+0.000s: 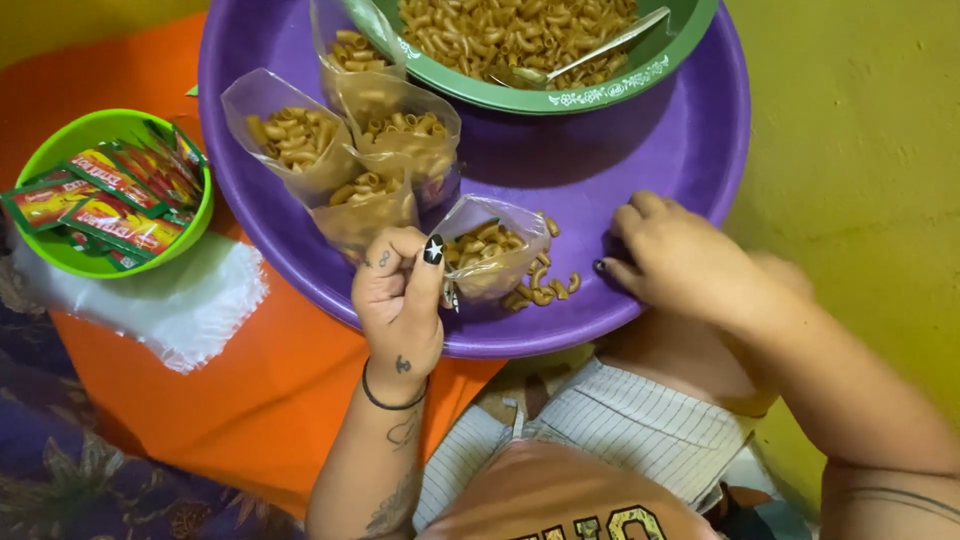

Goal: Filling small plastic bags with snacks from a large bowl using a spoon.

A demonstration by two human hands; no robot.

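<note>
**Small bags of pasta in the purple basin**

At the far left we see a lime-green bowl (60, 255) holding red and green seasoning sachets (105, 200), standing on an orange cloth (250, 400). Just below the bowl lies a stack of clear plastic bags (175, 305), partly under its edge.

Moving right, we come to the large purple basin (620, 160). Along its left side stand several filled bags of elbow pasta (345, 150), leaning against one another with their mouths open.

Our left hand (400, 300) rests at the near rim of the basin. Its grip is narrow: thumb and forefinger pinch the edge of one small bag of pasta (490, 255), which lies tilted on the basin floor, just right of the hand. The thumbnail is painted black with a white star, and a dark band circles the wrist.

Right of that bag, loose pasta pieces (545, 290) lie scattered on the basin floor. Our right hand (685, 265) rests palm down beside them, fingers curled with the tips on the basin; we cannot tell whether it holds anything.

At the top stands a green bowl (640, 75) full of pasta, with a metal spoon (590, 55) lying in it.
</note>
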